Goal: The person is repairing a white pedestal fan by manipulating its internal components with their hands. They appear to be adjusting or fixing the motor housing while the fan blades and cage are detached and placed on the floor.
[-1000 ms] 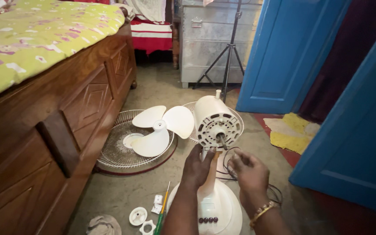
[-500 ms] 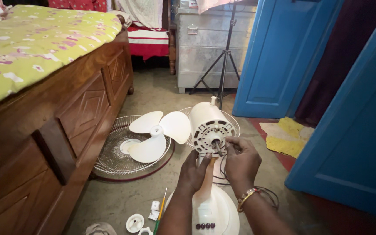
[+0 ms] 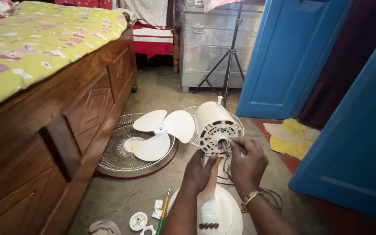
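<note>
On your far left runs the wooden bed [image 3: 66, 117] with its yellow-green sheet [image 3: 35, 39]. On the floor [image 3: 157, 87] just right of it lies a round wire fan guard [image 3: 114, 161], and the white three-blade fan blade [image 3: 159, 132] rests on top of it. Near you, bottom left of your arms, sit a small white round cap [image 3: 138, 220] and a thin green-and-orange screwdriver [image 3: 163, 213].

Now the middle: the fan's white motor housing [image 3: 212, 119] stands on its stand [image 3: 216, 209], its long axis running from far to near, with the front face and bare metal shaft [image 3: 224, 148] pointing back toward you and a little down. Your left hand [image 3: 199, 172] sits just below the housing's front, fingers curled around the neck and holding it. Your right hand [image 3: 246, 161] is the nearer one to the shaft, right beside it on the right, fingers pinched narrow at the tip; whether they truly grip it, I cannot tell. A black cord [image 3: 270, 198] loops on the floor to the right.

Further right, a tripod [image 3: 227, 65] before a metal trunk [image 3: 214, 43], then the blue doors [image 3: 283, 56] and a yellow rag [image 3: 292, 137].
</note>
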